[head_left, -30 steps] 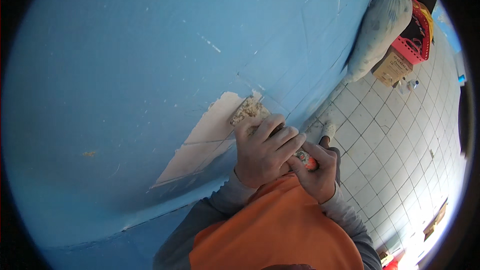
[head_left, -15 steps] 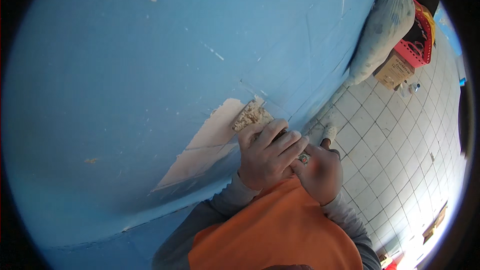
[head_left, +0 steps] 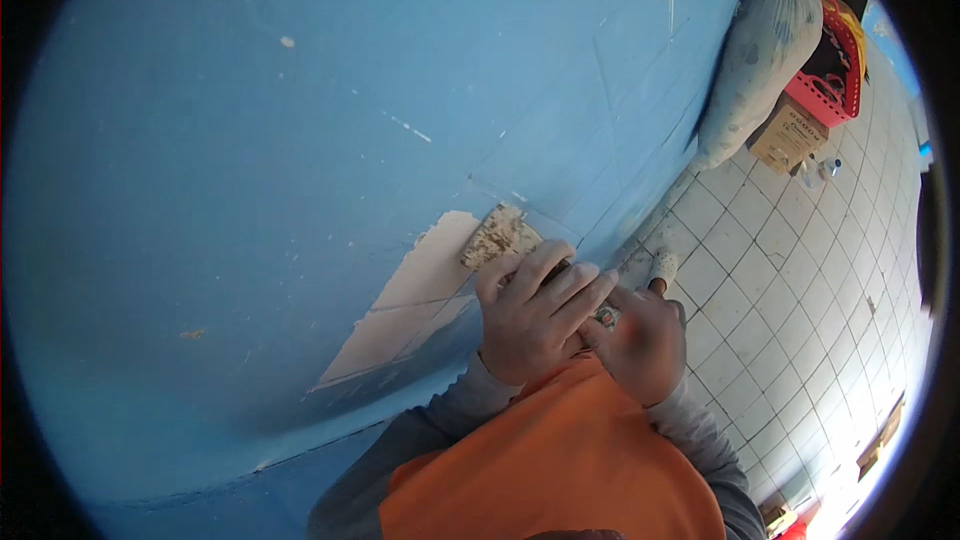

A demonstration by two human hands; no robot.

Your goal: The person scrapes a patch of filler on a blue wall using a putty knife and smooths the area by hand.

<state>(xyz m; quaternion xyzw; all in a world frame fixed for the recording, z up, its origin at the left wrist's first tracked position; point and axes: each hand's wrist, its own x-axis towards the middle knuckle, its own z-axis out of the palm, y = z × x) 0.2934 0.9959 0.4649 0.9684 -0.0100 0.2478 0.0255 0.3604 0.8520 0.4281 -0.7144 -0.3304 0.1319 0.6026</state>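
The blue wall [head_left: 300,140] bears a white scraped patch [head_left: 410,300]. At its 2 o'clock edge sits the scraper blade [head_left: 500,233]. The left hand [head_left: 535,325], fingers together, presses the blade; the right hand [head_left: 640,340] wraps the handle. A sack [head_left: 760,50] leans at 1 o'clock.

My left hand [head_left: 532,312] fingers curled forward, right hand [head_left: 640,340] fisted just beside, both forearms bent inward.

**Open wall, crowded far corner**

The blue wall [head_left: 300,120] lies bare above and left of the scraper [head_left: 500,233], so a hand passes freely there. The tiled floor [head_left: 790,290] is open nearby; a sack [head_left: 760,50], red crate [head_left: 835,70] and cardboard box [head_left: 787,135] block the far corner.
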